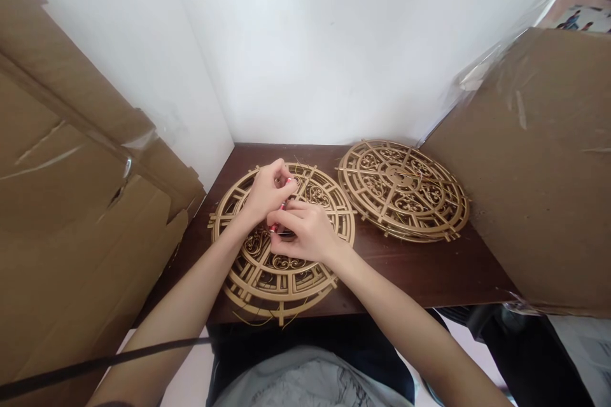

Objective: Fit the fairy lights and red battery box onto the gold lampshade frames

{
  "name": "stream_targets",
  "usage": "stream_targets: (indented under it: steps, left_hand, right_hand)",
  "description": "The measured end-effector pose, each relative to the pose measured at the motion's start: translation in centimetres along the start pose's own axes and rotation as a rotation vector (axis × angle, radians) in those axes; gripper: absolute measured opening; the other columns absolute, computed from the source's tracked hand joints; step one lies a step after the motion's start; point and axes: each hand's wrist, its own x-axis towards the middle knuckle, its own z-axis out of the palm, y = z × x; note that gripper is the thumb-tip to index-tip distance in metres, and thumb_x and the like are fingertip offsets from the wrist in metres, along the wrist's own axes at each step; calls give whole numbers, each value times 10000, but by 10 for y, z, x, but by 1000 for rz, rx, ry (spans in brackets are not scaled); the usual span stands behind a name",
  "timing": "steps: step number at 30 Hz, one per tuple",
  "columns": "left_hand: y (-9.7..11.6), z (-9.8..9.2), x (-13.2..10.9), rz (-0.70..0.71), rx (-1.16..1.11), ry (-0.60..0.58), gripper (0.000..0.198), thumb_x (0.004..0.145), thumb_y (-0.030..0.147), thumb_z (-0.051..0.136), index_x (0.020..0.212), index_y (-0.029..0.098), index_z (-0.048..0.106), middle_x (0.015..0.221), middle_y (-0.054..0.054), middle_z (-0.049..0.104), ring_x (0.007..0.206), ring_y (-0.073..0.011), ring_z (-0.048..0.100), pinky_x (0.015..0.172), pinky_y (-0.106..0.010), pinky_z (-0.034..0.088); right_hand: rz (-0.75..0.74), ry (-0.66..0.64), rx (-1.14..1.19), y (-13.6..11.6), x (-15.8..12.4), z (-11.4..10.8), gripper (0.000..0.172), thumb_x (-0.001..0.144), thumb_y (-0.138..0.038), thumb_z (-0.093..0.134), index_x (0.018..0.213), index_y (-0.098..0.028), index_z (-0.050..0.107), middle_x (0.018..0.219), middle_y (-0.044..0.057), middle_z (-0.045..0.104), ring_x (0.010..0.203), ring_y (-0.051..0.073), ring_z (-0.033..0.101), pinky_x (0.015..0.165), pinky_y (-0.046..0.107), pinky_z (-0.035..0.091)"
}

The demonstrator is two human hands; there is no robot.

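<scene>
Above the centre of the nearer stack of round gold openwork frames (284, 296), my two hands come together. My left hand (270, 191) is closed, thumb and fingers pinching the upper end of a small red object with pale, shiny ends (273, 227). My right hand (308, 229) is also closed, its fingers pinched around the lower part of the same object. Fingers cover much of it, so its exact kind cannot be made out. The frames look like clock dials, with bars and scrollwork. Thin gold wires or ties (252, 322) stick out at the stack's edge.
To the right lies a second stack of gold frames (403, 191), with thin wire-like strands on top. Both stacks rest on a dark brown tabletop (382, 273). Cardboard sheets (539, 159) stand at either side, and a white wall (329, 44) closes the back.
</scene>
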Motion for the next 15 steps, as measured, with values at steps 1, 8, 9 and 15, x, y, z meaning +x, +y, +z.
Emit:
stream_targets:
  steps: [1,8,9,15]
  left_hand:
    - [0,0,0,-1,1,0,126,697,147,534,667,188,419,589,46,485,490,-70,378,470,-215,310]
    - [1,0,0,-9,2,-1,123,690,155,540,667,190,424,585,41,491,498,-77,388,469,-213,315]
    - [1,0,0,-8,2,-2,124,690,155,540,666,189,424,585,41,492,496,-76,387,467,-213,315]
    - [2,0,0,-5,0,-10,131,698,148,538,667,188,418,585,46,490,485,-69,373,464,-211,313]
  right_hand:
    - [-2,2,5,0,0,0,138,725,-154,503,783,-180,625,566,-28,583,588,114,521,518,210,377]
    - [15,-16,-6,1,0,1,134,741,-170,506,803,-176,624,564,-23,557,584,116,505,514,213,373]
    - [16,-19,-4,1,-1,1,132,741,-170,506,803,-176,623,568,-22,560,588,116,508,518,213,376]
    - [8,13,12,1,-1,1,134,737,-171,506,796,-177,627,556,-27,562,583,115,514,505,210,368]
